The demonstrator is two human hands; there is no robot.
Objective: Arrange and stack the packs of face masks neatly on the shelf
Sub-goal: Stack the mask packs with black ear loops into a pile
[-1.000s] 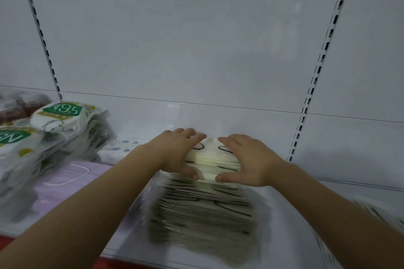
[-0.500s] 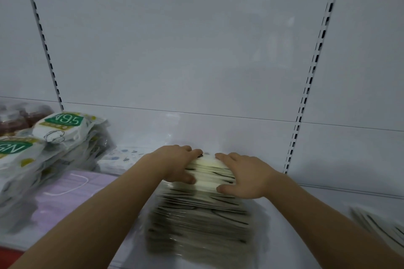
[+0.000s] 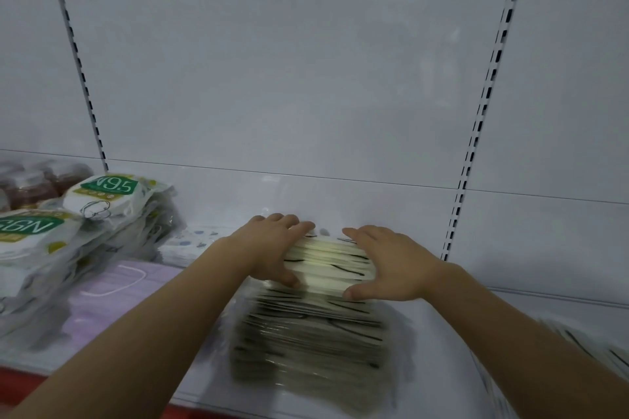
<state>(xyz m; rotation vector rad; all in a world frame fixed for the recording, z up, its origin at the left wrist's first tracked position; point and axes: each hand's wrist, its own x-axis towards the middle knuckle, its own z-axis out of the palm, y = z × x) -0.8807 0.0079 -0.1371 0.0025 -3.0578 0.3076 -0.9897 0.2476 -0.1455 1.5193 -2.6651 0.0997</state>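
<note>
Far off to the left of my fingers, the N95 packs point(image 3: 102, 194) are leaning in a loose heap, and a lilac mask pack point(image 3: 112, 286) is lying flat just below them. My left hand point(image 3: 272, 247) is cupping the left edge of the cream mask stack point(image 3: 320, 309), its fingers point(image 3: 299, 226) loosely curved over the far corner and the thumb pressing the near side; I am squeezing it, not lifting. The stack is sitting between my hands on the white shelf point(image 3: 435, 333), and over the last second I have been sliding it back, so its far edge is now lying close to the rear panel. My right hand point(image 3: 391, 264) is mirroring the left, curved against the right edge. Past it, another loose pile point(image 3: 595, 347) is waiting, probably for squaring next.
</note>
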